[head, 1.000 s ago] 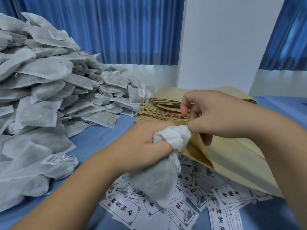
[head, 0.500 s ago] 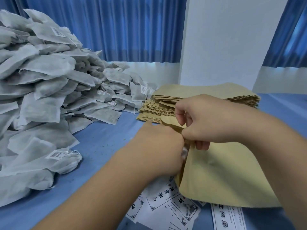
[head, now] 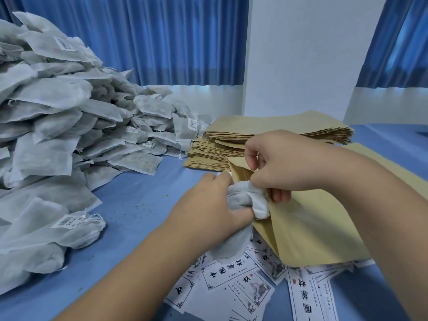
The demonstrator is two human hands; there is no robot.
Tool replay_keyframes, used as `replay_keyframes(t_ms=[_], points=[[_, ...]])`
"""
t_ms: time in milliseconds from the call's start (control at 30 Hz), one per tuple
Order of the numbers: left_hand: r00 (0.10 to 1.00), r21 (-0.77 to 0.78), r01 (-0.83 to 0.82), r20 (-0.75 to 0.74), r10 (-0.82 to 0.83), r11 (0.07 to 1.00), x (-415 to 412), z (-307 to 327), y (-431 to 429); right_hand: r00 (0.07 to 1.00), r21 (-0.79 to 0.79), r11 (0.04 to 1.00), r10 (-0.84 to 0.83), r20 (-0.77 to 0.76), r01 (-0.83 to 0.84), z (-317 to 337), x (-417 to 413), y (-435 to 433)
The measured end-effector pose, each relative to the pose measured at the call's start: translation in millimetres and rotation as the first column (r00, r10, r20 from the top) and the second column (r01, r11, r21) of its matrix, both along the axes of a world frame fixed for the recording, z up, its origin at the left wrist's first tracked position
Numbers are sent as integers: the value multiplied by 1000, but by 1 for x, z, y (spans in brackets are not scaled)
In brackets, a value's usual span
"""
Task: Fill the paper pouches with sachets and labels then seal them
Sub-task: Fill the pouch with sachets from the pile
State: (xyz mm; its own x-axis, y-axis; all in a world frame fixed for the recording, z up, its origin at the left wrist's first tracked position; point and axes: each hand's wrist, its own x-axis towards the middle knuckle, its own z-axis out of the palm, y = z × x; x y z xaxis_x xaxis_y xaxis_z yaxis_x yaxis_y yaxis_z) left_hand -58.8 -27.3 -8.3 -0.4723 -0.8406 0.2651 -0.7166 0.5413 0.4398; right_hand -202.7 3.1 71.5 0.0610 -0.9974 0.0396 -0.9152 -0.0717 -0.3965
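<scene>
My left hand (head: 208, 205) grips a white fabric sachet (head: 245, 198) bunched at its top, with the sachet's lower part hanging below the hand over the labels. My right hand (head: 284, 167) pinches the open mouth of a tan paper pouch (head: 319, 228) right beside the sachet. The sachet's crumpled top touches the pouch's opening. White printed labels (head: 231, 279) with black characters lie scattered on the blue table under both hands.
A tall heap of grey-white sachets (head: 51, 126) fills the left side. A stack of flat tan pouches (head: 266, 137) lies behind my hands. A white wall panel (head: 301, 54) and blue curtains (head: 162, 38) stand at the back. Blue table surface (head: 134, 200) shows between the heap and my left arm.
Half a second ago my left hand was pressed into the pouch mouth with the sachet hidden. Now the sachet's bunched top shows at the opening again, still gripped.
</scene>
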Motion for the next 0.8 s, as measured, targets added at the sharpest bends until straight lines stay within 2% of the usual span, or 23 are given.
replay_keyframes(t_ms=[67,133,200,267,433,567,667,733,800], points=[[996,-76,-48,77,54,996,-5,-3,4,1000,15,1000,2,-7,-2,-3,3,-1],[977,-253,-84,168,130,964,-9,-4,9,1000,23,1000,20,-11,-20,-6,8,-2],[969,-384,-76,188,158,920,-12,-3,12,999,14,999,44,-3,-44,-7,12,-2],[974,-431,-55,173,143,901,-11,1,12,998,-9,999,49,27,-48,-6,12,-1],[987,-438,41,155,31,898,-8,5,20,995,-2,1000,3,96,-2,-3,8,-4],[972,-337,197,188,-139,921,-8,3,26,993,52,999,-20,120,14,-8,6,-6],[952,-132,290,139,-271,948,2,8,20,984,74,997,-38,174,25,-9,3,-8],[924,46,361,118,-364,931,11,15,13,979,69,997,-51,197,39,-10,-1,-9],[903,108,408,101,-418,907,19,20,6,974,64,997,-65,216,52,-10,-4,-10]])
